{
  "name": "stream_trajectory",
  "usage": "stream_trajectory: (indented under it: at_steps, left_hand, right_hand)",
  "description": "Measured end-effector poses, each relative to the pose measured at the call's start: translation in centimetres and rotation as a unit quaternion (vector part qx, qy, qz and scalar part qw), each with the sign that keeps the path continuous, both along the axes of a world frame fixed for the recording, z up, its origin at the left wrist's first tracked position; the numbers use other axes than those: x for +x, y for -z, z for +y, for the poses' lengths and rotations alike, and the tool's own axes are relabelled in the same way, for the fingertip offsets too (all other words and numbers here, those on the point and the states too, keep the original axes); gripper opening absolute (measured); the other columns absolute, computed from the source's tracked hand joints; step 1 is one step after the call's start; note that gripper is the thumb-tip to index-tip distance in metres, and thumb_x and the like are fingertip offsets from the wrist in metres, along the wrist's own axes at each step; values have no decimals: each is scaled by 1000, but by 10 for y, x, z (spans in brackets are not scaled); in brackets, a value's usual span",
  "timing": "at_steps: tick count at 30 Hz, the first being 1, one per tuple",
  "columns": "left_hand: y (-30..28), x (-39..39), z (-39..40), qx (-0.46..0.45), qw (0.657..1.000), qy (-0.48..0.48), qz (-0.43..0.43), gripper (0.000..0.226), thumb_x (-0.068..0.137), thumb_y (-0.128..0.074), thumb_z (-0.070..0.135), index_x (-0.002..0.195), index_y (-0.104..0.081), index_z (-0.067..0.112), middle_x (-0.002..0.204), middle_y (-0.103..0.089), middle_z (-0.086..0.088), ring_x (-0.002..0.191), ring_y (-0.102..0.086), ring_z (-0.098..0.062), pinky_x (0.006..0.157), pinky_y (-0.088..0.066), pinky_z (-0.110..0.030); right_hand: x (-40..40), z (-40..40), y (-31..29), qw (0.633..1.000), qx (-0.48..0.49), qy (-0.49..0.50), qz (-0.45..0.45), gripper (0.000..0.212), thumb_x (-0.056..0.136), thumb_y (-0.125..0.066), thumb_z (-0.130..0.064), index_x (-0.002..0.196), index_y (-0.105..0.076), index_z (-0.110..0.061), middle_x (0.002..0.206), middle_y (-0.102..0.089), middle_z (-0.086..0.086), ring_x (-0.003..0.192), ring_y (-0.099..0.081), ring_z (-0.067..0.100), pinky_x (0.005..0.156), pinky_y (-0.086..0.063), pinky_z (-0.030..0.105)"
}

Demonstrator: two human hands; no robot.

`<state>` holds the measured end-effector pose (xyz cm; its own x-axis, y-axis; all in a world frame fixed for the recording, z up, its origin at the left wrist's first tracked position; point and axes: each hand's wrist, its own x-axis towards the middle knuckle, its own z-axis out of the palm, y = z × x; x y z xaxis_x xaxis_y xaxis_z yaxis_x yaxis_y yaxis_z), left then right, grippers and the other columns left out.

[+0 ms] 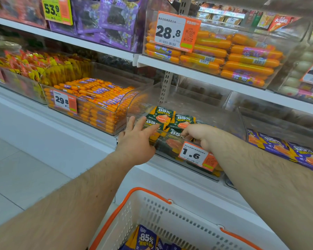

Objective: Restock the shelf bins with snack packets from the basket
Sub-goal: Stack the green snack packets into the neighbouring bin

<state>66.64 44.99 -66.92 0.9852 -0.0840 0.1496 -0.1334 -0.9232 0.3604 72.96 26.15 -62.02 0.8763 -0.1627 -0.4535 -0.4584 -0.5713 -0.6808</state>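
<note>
Green "85%" snack packets (pixel 172 120) lie piled in a clear shelf bin (pixel 224 123) that carries a 1.6 price tag (pixel 195 156). My left hand (pixel 135 139) reaches over the bin's front left corner, its fingers straight and touching a green packet. My right hand (pixel 199 135) is inside the bin from the right, its fingers curled down onto the packets; whether it pinches one is hidden. At the bottom of the view, the white basket (pixel 170 212) with orange handles holds purple "85%" packets (pixel 146 239).
A bin of orange sausage sticks (pixel 98 103) sits left of the green-packet bin. Purple "85%" packets (pixel 287 150) lie in the bin to the right. The upper shelf (pixel 206 73) holds larger orange sausages. White tiled floor is at left.
</note>
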Motion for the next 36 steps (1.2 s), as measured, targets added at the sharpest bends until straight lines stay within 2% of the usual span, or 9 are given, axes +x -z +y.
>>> stream_trajectory:
  at_steps: [8,12,15,17,18,22,26,30,36]
  left_hand:
    - [-1,-3,-4,4,1000,-10,-23,69,88,-61,34,147,-26,42,160,-7,-2,147,0,-29,113,-19,-53]
    - [-3,-12,-16,-28,986,6,-164,31,80,-62,23,109,-50,22,111,-41,0,104,-40,-21,82,-35,-33]
    - [3,-22,-25,-35,992,121,9,14,86,-58,23,100,-55,22,98,-55,5,93,-52,-17,76,-44,-30]
    - [18,-28,-30,51,965,188,178,23,91,-55,25,113,-60,20,110,-61,2,100,-56,-17,85,-48,-31]
    - [27,-31,-32,104,940,210,247,29,93,-54,27,119,-60,17,118,-62,0,106,-57,-19,91,-48,-34]
    - [60,-45,-41,235,872,231,363,41,97,-53,33,134,-55,14,137,-53,-3,122,-51,-23,99,-41,-33]
    - [81,-53,-45,268,856,231,378,42,100,-49,30,139,-49,16,143,-48,-5,128,-46,-23,89,-35,-29]
    - [97,-51,-47,291,841,236,391,42,101,-46,31,141,-47,18,143,-48,-5,127,-47,-24,99,-38,-33]
    - [115,-45,-47,297,830,231,411,40,100,-47,30,136,-53,15,137,-54,-4,123,-51,-24,101,-41,-35]
  right_hand:
    - [2,1,4,1000,-7,12,4,25,95,-57,-19,117,-49,-10,98,-59,13,77,-59,25,60,-48,35]
    - [-1,2,11,974,-123,56,-180,20,82,-60,-18,101,-61,-11,101,-66,10,83,-61,25,65,-46,28]
    - [-34,9,25,799,-200,-56,-565,6,80,-58,-5,84,-64,-7,88,-54,9,77,-51,25,64,-36,31]
    - [-61,13,52,684,-188,-164,-685,5,75,-60,2,78,-63,-2,79,-50,14,73,-49,29,64,-38,33]
    - [-71,11,73,671,-189,-196,-690,5,73,-60,3,77,-63,0,77,-50,15,71,-48,31,63,-38,34]
    - [-108,-2,169,796,-186,-221,-531,12,79,-52,-8,79,-64,-5,81,-56,9,74,-53,27,64,-41,33]
    - [-142,-20,259,918,-210,-293,-162,15,87,-49,-13,73,-50,-19,74,-51,1,72,-47,23,61,-44,38]
    - [-176,-24,320,926,-169,-327,81,10,86,-49,-9,81,-57,-14,78,-54,3,69,-51,23,57,-40,34]
    - [-210,-9,365,916,-151,-330,170,36,86,-62,-41,118,-59,-25,109,-67,-1,100,-63,22,84,-54,35]
